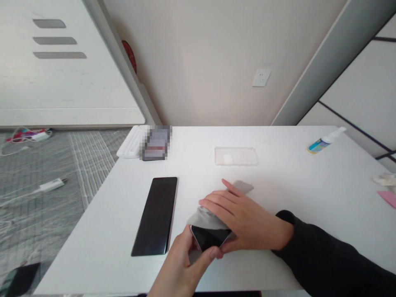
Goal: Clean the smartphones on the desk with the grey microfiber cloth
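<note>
Phone with a dark, glossy screen, half covered by a grey cloth, sits in both hands close to the near edge of the white table; from where I stand, I can't tell whether it touches the top. The left hand pinches its uncovered near end between thumb and fingers. The right hand, coming out of a black sleeve, closes over the cloth against the screen, fingers slightly parted, and a loose end of the fabric pokes out beyond them.

Just left of the hands a larger dark phone lies flat, screen up, beside the table's left edge. A clear case lies nearer the far edge, past the cloth. At the far left corner a white object touches or adjoins a blurred-out dark item. Towards the far right corner lies a small spray bottle, tipped on its side or leaning; I can't tell which.
</note>
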The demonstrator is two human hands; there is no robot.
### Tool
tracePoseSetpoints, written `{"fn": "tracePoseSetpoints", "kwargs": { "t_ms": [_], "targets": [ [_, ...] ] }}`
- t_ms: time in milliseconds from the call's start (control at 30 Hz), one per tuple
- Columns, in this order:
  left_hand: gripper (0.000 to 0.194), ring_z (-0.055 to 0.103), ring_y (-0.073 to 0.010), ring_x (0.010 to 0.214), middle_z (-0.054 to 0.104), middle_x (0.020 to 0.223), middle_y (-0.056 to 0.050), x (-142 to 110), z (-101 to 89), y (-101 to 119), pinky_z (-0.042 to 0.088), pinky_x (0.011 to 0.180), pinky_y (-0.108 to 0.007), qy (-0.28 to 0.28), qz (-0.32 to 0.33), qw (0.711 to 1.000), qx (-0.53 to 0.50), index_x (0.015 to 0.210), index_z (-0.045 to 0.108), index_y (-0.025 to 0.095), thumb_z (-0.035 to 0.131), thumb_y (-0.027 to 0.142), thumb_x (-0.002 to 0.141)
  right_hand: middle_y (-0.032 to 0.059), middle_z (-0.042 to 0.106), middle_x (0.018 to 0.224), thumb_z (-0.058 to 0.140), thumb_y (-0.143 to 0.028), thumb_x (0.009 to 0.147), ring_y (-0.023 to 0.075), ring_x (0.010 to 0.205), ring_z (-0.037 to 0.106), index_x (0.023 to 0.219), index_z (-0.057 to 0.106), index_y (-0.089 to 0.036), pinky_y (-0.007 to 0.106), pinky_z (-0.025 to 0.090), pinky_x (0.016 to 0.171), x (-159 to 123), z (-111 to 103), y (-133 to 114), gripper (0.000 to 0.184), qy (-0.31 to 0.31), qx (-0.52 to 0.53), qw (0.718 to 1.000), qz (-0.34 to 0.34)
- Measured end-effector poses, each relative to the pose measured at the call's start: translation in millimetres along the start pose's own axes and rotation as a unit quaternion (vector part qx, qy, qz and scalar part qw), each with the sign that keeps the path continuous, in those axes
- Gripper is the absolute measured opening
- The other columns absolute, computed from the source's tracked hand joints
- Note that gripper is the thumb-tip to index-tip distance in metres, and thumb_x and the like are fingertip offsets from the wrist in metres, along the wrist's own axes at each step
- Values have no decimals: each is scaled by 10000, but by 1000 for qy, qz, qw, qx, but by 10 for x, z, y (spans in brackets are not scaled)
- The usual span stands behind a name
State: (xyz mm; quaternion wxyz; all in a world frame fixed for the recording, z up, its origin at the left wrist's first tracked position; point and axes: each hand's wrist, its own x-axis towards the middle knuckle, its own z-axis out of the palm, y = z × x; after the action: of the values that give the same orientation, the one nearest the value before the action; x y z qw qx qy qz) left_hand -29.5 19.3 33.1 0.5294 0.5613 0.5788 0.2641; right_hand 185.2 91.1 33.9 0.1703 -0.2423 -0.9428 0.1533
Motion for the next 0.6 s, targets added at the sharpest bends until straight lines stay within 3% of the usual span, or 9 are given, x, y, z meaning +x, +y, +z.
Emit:
{"fn": "tracePoseSetpoints", "kwargs": {
  "t_ms": [100,167,267,333,400,467,533,600],
  "targets": [
    [339,698,-229,796,771,886,-70,-21,28,-13,580,732,-297,23,-3,1000,7,840,724,199,706,537,857,164,577,1497,539,-524,1044,252,1439,458,1563,367,-60,470,130,1325,32,36,-76,716,2,-35,998,-44],
    [340,712,-225,809,782,899,-68,-27,39,-36,588,744,-289,41,16,999,2,879,742,201,690,537,876,172,589,1482,552,-553,1032,255,1414,489,1557,371,-52,459,233,1303,7,17,-17,748,5,-52,998,-46],
    [344,728,-221,817,780,845,-54,-27,58,-96,594,803,-296,50,57,997,18,897,754,210,636,531,937,222,628,1397,635,-614,963,325,1332,561,1488,443,-15,541,358,1241,-52,-20,89,819,37,-89,995,15],
    [323,740,-229,822,783,841,-55,-28,87,-143,601,813,-315,63,89,993,45,899,759,228,614,509,964,242,638,1366,626,-490,993,357,1326,566,1435,488,2,588,365,1229,-64,-18,56,676,64,-112,991,42],
    [277,744,-238,821,787,867,-67,-28,129,-177,614,785,-343,91,117,986,73,920,763,251,639,496,958,208,642,1395,539,-310,1035,326,1378,536,1425,511,-27,547,339,1260,-45,-2,-61,483,83,-124,989,1],
    [264,738,-229,824,788,923,-78,-25,169,-180,624,776,-381,102,139,981,87,996,757,253,660,495,953,116,630,1466,463,-204,1056,249,1429,500,1440,528,-102,426,337,1279,-20,2,-173,403,93,-139,983,-81],
    [269,736,-223,828,787,961,-74,-25,190,-152,630,785,-402,91,155,980,86,1051,751,247,655,481,960,39,646,1467,439,-186,1078,189,1403,533,1439,532,-164,332,372,1255,-15,-23,-194,373,115,-152,972,-137],
    [225,741,-227,805,785,921,-56,-39,185,-119,631,775,-375,74,176,978,88,1005,767,259,637,438,963,81,706,1375,446,-291,1104,204,1296,629,1430,511,-122,347,420,1223,-37,-67,-121,373,157,-151,970,-111]
  ]
}}
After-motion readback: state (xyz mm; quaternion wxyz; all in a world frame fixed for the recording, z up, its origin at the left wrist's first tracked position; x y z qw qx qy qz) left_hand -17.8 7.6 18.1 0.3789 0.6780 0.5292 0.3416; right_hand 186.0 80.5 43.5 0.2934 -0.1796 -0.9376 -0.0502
